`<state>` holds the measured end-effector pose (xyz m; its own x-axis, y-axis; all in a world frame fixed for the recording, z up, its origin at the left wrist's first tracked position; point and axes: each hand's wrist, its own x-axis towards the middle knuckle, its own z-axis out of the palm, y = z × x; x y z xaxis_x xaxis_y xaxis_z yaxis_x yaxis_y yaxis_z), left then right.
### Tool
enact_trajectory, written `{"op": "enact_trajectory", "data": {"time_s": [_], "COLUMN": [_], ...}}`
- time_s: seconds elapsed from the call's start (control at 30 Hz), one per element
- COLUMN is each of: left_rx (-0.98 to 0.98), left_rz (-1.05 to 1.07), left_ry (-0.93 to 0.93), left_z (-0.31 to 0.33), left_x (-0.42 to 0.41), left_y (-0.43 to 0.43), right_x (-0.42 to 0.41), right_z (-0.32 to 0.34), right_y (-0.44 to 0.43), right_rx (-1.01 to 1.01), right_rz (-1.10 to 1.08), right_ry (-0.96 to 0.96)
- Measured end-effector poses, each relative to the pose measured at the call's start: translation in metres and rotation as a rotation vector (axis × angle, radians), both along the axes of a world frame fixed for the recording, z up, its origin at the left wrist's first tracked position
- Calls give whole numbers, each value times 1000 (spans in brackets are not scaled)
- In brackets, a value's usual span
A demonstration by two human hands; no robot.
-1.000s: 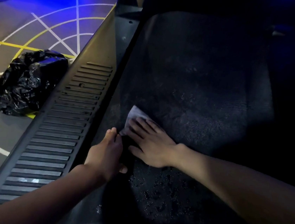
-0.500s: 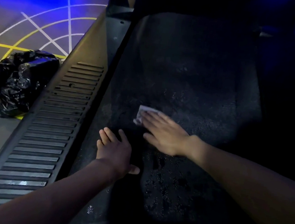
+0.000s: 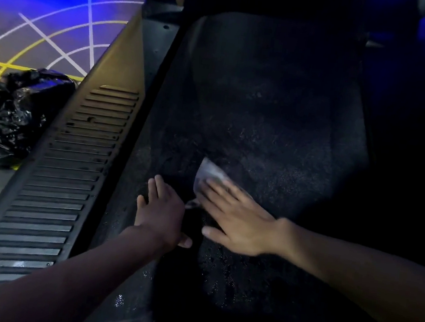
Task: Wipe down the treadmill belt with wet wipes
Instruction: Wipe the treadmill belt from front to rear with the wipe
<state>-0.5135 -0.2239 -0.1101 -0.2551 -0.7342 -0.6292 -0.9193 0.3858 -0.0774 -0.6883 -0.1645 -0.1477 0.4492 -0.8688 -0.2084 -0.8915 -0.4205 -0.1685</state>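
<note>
We see the treadmill belt (image 3: 277, 120) dark and grainy, with small shiny wet spots on its near part. There is one wet wipe (image 3: 208, 172), pale and crumpled, lying on the belt near its left side. Two hands are on the belt. Our right hand (image 3: 236, 216) lies flat with straight fingers and presses the wipe. Our left hand (image 3: 162, 210), also flat, rests on the belt just beside it. One black plastic bag (image 3: 12, 117) lies on the floor, left of the ribbed side rail (image 3: 51, 195).

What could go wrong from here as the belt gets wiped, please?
The right hand only presses the wet wipe with flat fingers, so it might bunch or slip free. The left hand rests on the treadmill belt, which glistens with droplets, so it could slide. Dim light may hide missed patches.
</note>
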Motion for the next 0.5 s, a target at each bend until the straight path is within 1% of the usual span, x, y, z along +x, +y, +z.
{"op": "enact_trajectory", "data": {"time_s": [0.07,0.13,0.2,0.23,0.27,0.33,0.4,0.43,0.5], "left_rx": [9,20,27,27,23,16,15,18,33], "left_rz": [-2,-5,-28,-64,-126,-269,-338,-353,-377], "left_ry": [-15,-33,-23,-4,15,37,43,38,5], "left_z": [0,1,3,3,4,5,7,8,8], "left_x": [-2,-5,-5,-5,-6,-9,-15,-19,-26], "left_y": [-1,-1,-2,-2,-3,-6,-8,-8,-6], "right_x": [-10,-21,-23,-22,-21,-25,-36,-43,-55], "right_z": [1,-2,-8,-9,-9,-8,-7,-7,-5], "right_y": [4,-12,-24,-24,-19,0,10,5,-9], "right_rx": [33,49,2,-12,-7,33,26,26,41], "right_rz": [13,-100,-224,-242,-222,-118,-32,-50,-206], "right_ry": [-14,-31,6,24,27,23,59,58,54]}}
